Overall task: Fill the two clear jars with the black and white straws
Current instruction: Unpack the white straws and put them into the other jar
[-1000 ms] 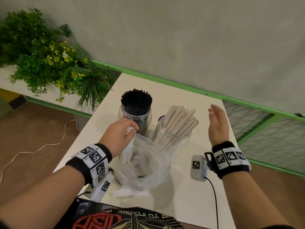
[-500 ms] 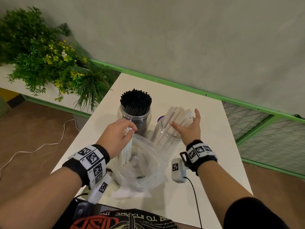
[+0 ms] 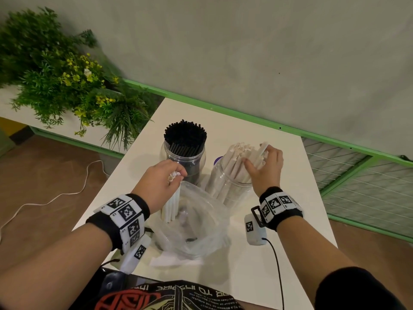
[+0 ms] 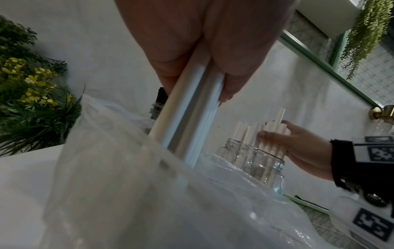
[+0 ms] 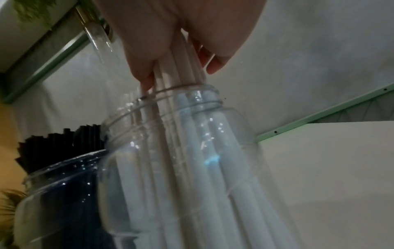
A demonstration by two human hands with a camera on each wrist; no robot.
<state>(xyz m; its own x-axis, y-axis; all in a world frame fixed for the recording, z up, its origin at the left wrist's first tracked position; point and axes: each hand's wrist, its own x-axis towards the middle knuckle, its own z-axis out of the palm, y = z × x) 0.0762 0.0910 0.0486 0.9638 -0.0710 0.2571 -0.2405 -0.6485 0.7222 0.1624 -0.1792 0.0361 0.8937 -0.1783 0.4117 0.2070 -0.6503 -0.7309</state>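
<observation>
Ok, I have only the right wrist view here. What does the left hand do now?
Observer: The left hand grips a bunch of white straws, with their lower ends in a plastic bag.
Operator: Is the bag near the jars?
Observer: Yes, just in front of the white-straw jar, on the person's side.
Operator: Anything behind that jar?
Observer: A purple thing peeks out behind it; I cannot tell what it is.

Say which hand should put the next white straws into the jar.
Left. The left hand already grips a bundle of white straws standing in the plastic bag, beside the white-straw jar. The right hand is busy gathering the straws in that jar.
</observation>
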